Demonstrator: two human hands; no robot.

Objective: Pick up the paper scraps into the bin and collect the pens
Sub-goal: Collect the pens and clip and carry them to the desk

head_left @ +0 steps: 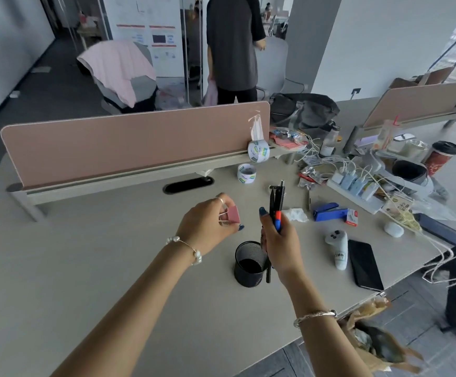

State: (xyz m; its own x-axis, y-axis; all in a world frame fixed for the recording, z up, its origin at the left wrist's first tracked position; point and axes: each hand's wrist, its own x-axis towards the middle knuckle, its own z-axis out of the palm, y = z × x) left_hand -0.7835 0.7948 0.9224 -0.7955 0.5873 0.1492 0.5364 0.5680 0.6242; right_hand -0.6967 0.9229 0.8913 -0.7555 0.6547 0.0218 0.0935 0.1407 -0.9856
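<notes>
Your right hand (278, 240), at centre frame, is closed around a bundle of dark-barrelled pens with one red-and-blue barrel (276, 208), held upright with the tips pointing up; the lower ends reach down just beside the rim of the black wire-mesh pen cup (250, 265) standing on the pale grey desk (85, 268). Your left hand (207, 224), left of centre, pinches a pink binder clip with silver wire handles (232, 214) between thumb and fingers. The step in hand appears to be dropping the pens into the cup: shift the bundle left until its lower ends sit over the opening, lower them inside the rim, then loosen the grip so they slide in together rather than scatter. One more thin pen (309, 200) seems to lie on the desk to the right of the bundle, beside a crumpled white paper scrap (297, 214) that is yet to be binned. The crumpled brown paper bag (370, 338) at the lower right, below the desk edge, may serve as the bin; it is partly cut off by the forearm and its contents are hard to make out. How many pens you hold cannot be counted, since your fingers cover their middles.
</notes>
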